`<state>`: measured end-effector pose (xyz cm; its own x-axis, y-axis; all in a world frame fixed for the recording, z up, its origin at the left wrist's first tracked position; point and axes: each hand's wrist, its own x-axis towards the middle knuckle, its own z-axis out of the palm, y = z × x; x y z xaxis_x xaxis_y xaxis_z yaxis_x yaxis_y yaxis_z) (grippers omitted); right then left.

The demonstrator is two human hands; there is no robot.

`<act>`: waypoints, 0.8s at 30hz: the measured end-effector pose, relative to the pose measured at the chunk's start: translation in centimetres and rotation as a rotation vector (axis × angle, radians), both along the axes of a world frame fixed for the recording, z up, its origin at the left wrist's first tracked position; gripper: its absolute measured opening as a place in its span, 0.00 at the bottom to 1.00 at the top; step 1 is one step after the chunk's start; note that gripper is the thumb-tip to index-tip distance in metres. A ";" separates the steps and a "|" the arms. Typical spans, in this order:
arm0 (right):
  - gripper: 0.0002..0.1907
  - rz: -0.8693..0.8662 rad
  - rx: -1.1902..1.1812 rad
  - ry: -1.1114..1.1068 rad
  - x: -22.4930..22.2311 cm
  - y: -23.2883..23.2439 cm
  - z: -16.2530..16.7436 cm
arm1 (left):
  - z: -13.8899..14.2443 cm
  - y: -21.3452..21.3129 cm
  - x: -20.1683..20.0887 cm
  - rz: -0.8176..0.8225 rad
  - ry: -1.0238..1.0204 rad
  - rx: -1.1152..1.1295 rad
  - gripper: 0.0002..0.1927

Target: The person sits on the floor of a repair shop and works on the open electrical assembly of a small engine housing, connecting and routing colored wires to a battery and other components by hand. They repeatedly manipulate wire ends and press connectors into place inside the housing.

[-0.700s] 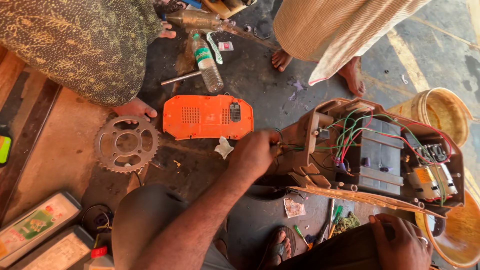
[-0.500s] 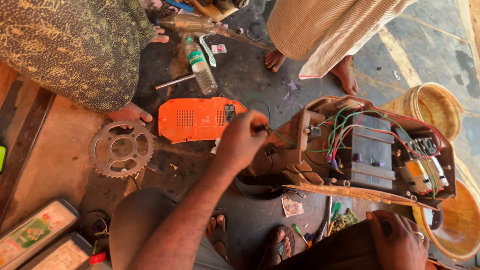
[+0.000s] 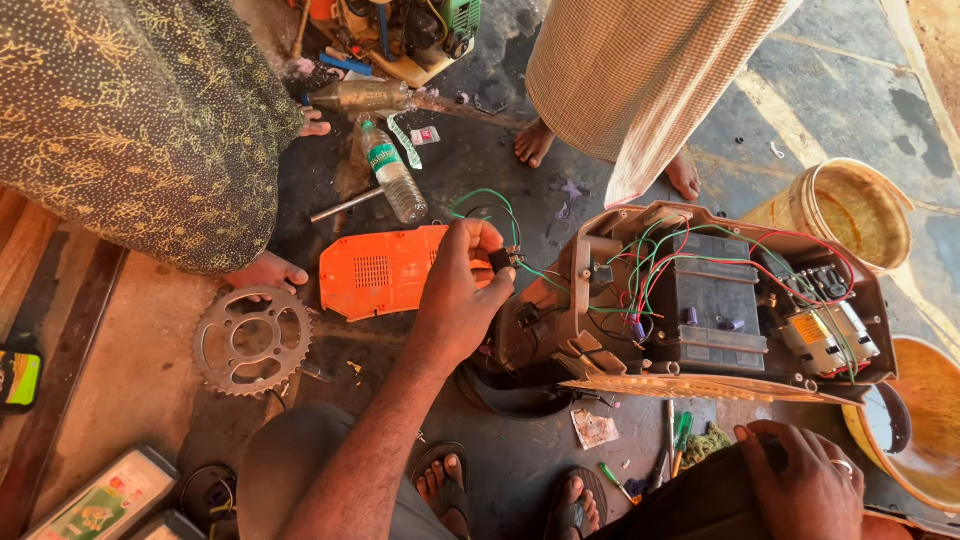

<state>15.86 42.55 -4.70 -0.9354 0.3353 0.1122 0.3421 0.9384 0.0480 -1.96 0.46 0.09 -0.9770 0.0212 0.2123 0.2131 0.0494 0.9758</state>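
Observation:
My left hand (image 3: 462,290) is raised over the floor and pinches a small black part (image 3: 500,260) on green and black wires (image 3: 490,205) that run to the open brown casing (image 3: 600,300). Inside the casing sit a dark battery block (image 3: 715,300), coloured wiring and a small motor (image 3: 825,335). My right hand (image 3: 805,485) rests on my dark-clothed knee at the lower right, fingers curled and holding nothing that I can see. An orange plastic cover (image 3: 385,270) lies on the floor just behind my left hand.
A steel sprocket (image 3: 252,340) lies at the left. A plastic bottle (image 3: 392,180) and a metal rod (image 3: 345,205) lie beyond the cover. Two other people stand close by, their bare feet (image 3: 535,140) on the floor. A yellow bucket (image 3: 850,210) stands at the right, screwdrivers (image 3: 675,435) below the casing.
My left hand has lifted away from the casing's left edge and pulled the wired black part up and out, so the green wires now loop in the open. The view has shifted down.

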 end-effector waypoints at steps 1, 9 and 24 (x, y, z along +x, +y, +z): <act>0.19 -0.006 0.003 -0.002 -0.1 0.3 -0.3 | -0.2 0.2 0.0 0.000 0.029 -0.002 0.19; 0.20 -0.026 0.022 -0.017 -0.5 2.0 -1.9 | -0.4 0.8 0.1 0.055 0.085 -0.085 0.18; 0.18 -0.015 0.011 -0.044 -1.1 6.4 -6.4 | -0.9 3.6 1.9 0.154 0.301 -0.168 0.31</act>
